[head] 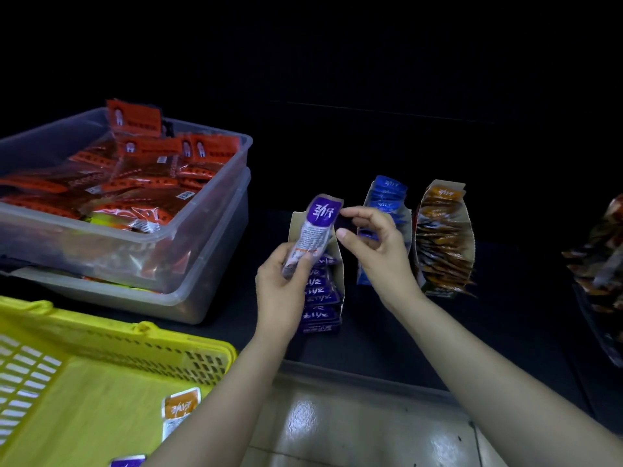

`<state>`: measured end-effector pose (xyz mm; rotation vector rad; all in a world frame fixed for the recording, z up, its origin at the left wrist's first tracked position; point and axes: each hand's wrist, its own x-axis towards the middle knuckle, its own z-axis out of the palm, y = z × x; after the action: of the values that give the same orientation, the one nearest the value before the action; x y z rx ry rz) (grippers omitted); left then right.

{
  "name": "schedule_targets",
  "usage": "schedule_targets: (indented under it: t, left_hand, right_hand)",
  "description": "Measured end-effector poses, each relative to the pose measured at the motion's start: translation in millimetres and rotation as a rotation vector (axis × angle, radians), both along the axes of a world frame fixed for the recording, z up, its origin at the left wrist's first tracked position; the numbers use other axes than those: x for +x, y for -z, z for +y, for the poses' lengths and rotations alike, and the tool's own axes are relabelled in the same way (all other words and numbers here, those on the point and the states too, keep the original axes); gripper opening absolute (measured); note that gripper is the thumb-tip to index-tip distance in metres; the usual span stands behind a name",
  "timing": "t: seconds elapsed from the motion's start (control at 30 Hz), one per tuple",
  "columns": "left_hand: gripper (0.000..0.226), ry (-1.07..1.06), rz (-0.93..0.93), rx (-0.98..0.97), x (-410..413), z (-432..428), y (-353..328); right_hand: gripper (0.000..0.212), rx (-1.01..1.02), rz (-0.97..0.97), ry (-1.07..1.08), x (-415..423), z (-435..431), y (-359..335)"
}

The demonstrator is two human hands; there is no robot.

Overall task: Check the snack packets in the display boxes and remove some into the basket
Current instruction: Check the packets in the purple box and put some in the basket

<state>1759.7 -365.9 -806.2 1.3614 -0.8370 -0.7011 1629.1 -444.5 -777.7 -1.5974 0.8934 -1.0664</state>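
Left hand point(283, 284) grips the purple snack packet point(315, 227) by its lower end, upright over the purple display box point(338, 264). Right hand point(381, 251) is released, fingers loosely curled just beside the packet's top edge. Yellow basket point(118, 342) sits near left, with a strip of dark shelf point(371, 342) between its rim and the box.

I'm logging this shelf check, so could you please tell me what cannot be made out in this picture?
All in the head view:
Small print on the purple packet in the left hand: too small, blurred.
Lower clear tub contents: covered by the upper tub nested in it.
Packets at the right edge: cut off, blurred.
Second purple packet in the yellow basket: cut by the bottom edge.
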Motion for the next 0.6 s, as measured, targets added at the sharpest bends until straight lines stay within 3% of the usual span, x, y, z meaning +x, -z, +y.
schedule_targets:
  t: [0.1,0.23,0.5,0.6]
  left_hand:
    - [0.018,0.104,0.266,-0.029,-1.9,-0.2,-5.5]
    - [0.022,0.129,0.352,0.018,-3.0,0.4,-8.5]
    - [0.013,-0.038,0.195,-0.066,3.6,-0.3,-1.1]
    - [0.016,-0.018,0.034,-0.097,2.0,1.6,1.8]
  right_hand:
    - [0.035,0.116,-0.08,-0.108,-1.8,1.9,0.0]
    - [0.036,0.111,-0.008,-0.09,0.6,4.2,4.2]
    - [0.03,0.12,0.03,-0.049,0.0,4.6,10.6]
    - [0.025,0.149,0.049,-0.064,2.2,6.6,10.3]
